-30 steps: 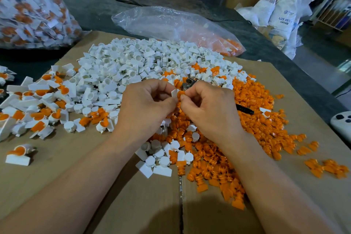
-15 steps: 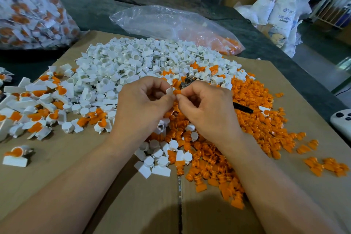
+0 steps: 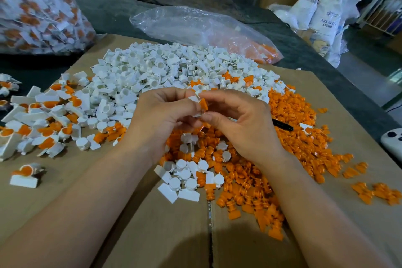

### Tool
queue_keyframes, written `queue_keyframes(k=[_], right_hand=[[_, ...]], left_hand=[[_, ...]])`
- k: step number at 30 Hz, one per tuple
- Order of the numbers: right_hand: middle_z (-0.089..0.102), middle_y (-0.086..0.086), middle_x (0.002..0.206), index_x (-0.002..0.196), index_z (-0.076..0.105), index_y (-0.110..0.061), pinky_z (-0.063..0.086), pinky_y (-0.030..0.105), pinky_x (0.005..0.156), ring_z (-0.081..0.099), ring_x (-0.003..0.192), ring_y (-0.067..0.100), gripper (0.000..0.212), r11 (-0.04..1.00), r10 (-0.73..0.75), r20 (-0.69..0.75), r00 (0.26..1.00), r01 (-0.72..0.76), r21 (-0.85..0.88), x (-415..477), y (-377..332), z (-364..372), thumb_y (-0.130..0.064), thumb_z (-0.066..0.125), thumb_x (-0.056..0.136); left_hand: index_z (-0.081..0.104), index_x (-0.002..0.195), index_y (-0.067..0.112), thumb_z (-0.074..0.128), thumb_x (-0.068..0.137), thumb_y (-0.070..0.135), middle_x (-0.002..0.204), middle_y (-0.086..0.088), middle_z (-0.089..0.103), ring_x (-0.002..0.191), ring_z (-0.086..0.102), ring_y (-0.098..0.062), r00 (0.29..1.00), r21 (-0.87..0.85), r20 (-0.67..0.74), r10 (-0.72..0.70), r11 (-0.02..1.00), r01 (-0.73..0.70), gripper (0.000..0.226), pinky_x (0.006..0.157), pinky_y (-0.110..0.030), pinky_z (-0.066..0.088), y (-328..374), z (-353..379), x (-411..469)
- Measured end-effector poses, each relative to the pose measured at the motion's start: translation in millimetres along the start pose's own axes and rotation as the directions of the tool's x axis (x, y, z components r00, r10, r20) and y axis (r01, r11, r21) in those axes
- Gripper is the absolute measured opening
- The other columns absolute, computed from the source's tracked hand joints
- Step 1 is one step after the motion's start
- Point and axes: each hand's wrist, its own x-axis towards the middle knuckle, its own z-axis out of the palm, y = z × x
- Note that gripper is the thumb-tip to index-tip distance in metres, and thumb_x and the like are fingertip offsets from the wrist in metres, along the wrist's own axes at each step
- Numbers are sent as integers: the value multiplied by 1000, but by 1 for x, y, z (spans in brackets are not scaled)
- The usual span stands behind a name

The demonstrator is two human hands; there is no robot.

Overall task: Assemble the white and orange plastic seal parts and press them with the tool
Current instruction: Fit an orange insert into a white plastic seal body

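In the head view, the left hand (image 3: 161,115) and the right hand (image 3: 243,124) meet above the middle of the cardboard (image 3: 65,202) that covers the table (image 3: 108,6). The left hand's curled fingers pinch the white part (image 3: 194,99). The right hand's thumb and forefinger pinch the orange part (image 3: 203,104), and its other fingers are loosely bent.

Half a second ago the fingertips closed tightly over both pieces and only slivers of them showed. Now the right hand has turned outward and the orange part shows as a broad face lying against the white part. This suggests the insert is being seated in the white body, though I cannot tell how far in it has gone. The fitting step looks nearly done, and the pressing is not yet begun.

The tool (image 3: 282,125), of which only a black handle shows, lies untouched on the pile of orange parts (image 3: 304,143) toward the right edge, just beside the right hand. The pile of white parts (image 3: 163,67) lies toward the far edge, and the assembled seals (image 3: 43,119) lie near the left edge.
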Motion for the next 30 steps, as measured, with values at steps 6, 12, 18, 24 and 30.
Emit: queue_keyframes(k=[6,12,18,24,30], right_hand=[[63,-8,97,116,53,-21,52,21,79,65,87,6,44,998,-6,-10,1000,7,58,0,1,0,-8,67,77],[65,-10,92,110,58,-20,56,35,74,67,81,16,37,998,-61,-24,998,61,28,0,0,-2,-13,68,75],[67,-4,90,108,59,-14,57,32,74,68,82,11,35,994,-109,-31,994,109,11,0,2,-4,-9,69,75],[67,-1,92,109,58,-11,56,30,75,68,84,11,36,995,-97,-18,995,97,37,0,2,-3,-7,69,75],[65,-10,92,107,54,-33,53,17,76,67,84,3,49,989,45,4,999,-45,140,0,0,-4,-4,72,72]], left_hand=[[64,65,5,62,73,-10,52,-6,62,39,55,-13,998,-24,19,-54,998,55,17,38,-18,44,2,0,-1],[64,64,5,62,73,-10,52,-6,62,39,55,-13,997,18,48,-58,998,58,18,40,-18,46,3,0,-1],[65,64,7,62,74,-9,54,-7,64,40,57,-14,997,31,66,-47,999,45,19,42,-19,47,3,0,-3],[65,62,7,61,74,-11,53,-7,63,39,56,-14,998,34,63,-28,999,26,22,42,-17,47,2,0,-3],[65,64,6,63,73,-8,54,-6,64,41,57,-15,997,14,73,1,1000,-2,17,42,-19,46,3,-1,-1]])
